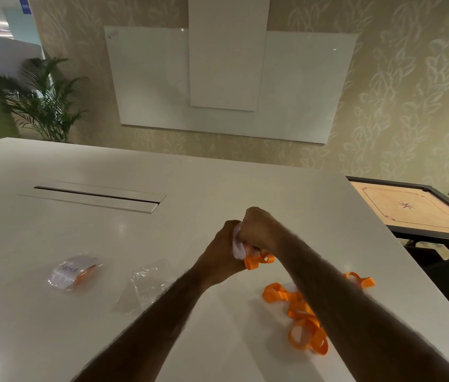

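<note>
I judge I'm mid-bundling: my left hand [222,245] and right hand [260,230] both clench a white card [238,250] and orange lanyard [257,261] above the table [190,186] (one loop dangling). Next, slip it into the empty plastic bag [146,282].

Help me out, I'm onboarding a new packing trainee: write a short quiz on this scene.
1. True or false: the left hand and the right hand together grip a white card and an orange lanyard.
2. Fill in: the loose lanyard pile on the table is ____ in colour.
3. Where does the empty clear bag lie?
A) left of the left forearm
B) under the lanyard pile
C) in the right hand

Key: 1 true; 2 orange; 3 A.
</note>
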`<state>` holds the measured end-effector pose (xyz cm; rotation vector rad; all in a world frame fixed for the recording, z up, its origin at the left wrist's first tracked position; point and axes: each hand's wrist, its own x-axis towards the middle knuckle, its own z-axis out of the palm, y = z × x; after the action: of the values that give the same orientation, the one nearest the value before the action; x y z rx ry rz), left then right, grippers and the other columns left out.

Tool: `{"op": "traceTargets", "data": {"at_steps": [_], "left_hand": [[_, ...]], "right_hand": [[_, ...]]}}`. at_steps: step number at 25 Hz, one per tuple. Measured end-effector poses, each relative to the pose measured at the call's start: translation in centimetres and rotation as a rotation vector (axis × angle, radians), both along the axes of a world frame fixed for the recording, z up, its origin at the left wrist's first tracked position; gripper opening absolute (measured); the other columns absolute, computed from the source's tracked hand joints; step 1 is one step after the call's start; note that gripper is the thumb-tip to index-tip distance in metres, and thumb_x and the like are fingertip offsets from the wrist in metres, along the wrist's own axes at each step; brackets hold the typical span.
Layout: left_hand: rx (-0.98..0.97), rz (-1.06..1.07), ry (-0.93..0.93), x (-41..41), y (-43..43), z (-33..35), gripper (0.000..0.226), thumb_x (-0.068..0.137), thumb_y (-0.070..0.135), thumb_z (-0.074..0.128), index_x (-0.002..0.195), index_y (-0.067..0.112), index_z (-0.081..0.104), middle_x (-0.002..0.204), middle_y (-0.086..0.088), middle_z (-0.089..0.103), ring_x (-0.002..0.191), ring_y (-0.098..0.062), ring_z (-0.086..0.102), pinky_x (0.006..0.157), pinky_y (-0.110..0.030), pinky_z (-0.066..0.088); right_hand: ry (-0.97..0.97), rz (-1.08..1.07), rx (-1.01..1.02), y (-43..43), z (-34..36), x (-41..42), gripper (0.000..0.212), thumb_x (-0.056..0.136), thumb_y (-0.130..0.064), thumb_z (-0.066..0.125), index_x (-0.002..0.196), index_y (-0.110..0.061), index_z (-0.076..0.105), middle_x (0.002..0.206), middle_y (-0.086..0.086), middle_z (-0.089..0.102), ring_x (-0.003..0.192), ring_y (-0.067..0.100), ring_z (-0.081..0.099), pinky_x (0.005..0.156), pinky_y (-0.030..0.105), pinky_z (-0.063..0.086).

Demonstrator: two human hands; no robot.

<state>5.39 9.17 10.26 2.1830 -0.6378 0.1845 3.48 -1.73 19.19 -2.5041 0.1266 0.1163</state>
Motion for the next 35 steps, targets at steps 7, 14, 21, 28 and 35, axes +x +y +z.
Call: {"op": "traceTargets", "data": {"at_steps": [7,14,21,28,35], "left_hand": [[-0.138,-0.083,0.124,0.2,1.8,-1.1,0.083,0.073,0.023,0.087,0.14,0.031,0.039,0.13,0.005,0.059,0.115,-0.007,0.061,0.097,-0.027,0.053],[-0.265,-0.104,0.1,-0.1,1.4,-1.3,0.097,0.071,0.023,0.086,0.138,0.059,0.026,0.11,0.025,0.064,0.101,0.004,0.065,0.073,-0.011,0.053],[-0.325,-0.082,0.057,0.4,2.1,-1.7,0.104,0.069,0.016,0.081,0.15,0.045,0.021,0.116,0.009,0.063,0.103,-0.006,0.066,0.072,-0.012,0.051],[-0.309,-0.096,0.0,1.1,2.5,-1.5,0.11,0.071,0.031,0.084,0.156,0.034,0.014,0.106,0.004,0.056,0.097,-0.012,0.062,0.079,-0.014,0.051],[-0.212,-0.09,-0.04,1.6,1.5,-1.5,0.116,0.075,0.021,0.085,0.159,0.033,0.005,0.118,0.008,0.056,0.107,-0.009,0.061,0.09,-0.02,0.051]], "right_hand": [[0.176,0.013,0.44,-1.1,0.4,0.3,0.012,0.09,-0.003,0.062,0.101,0.0,0.065,0.094,0.018,0.064,0.086,0.029,0.063,0.089,0.042,0.055],[-0.186,-0.056,-0.09,0.5,-1.7,0.3,0.008,0.083,-0.014,0.067,0.079,-0.011,0.06,0.068,-0.001,0.059,0.066,0.018,0.061,0.05,0.024,0.045],[-0.324,0.001,0.063,-0.1,-1.0,0.2,0.01,0.081,-0.021,0.07,0.091,-0.02,0.067,0.088,-0.009,0.066,0.088,0.017,0.064,0.075,0.035,0.054],[0.274,0.119,0.521,-4.2,-0.1,-1.1,0.042,0.083,-0.021,0.082,0.12,-0.013,0.063,0.111,0.014,0.071,0.097,0.034,0.073,0.073,0.04,0.061],[-0.297,0.232,-0.236,-1.5,0.6,-0.2,0.008,0.083,-0.012,0.071,0.079,-0.017,0.066,0.078,-0.005,0.064,0.062,0.011,0.063,0.049,0.017,0.044]]}}
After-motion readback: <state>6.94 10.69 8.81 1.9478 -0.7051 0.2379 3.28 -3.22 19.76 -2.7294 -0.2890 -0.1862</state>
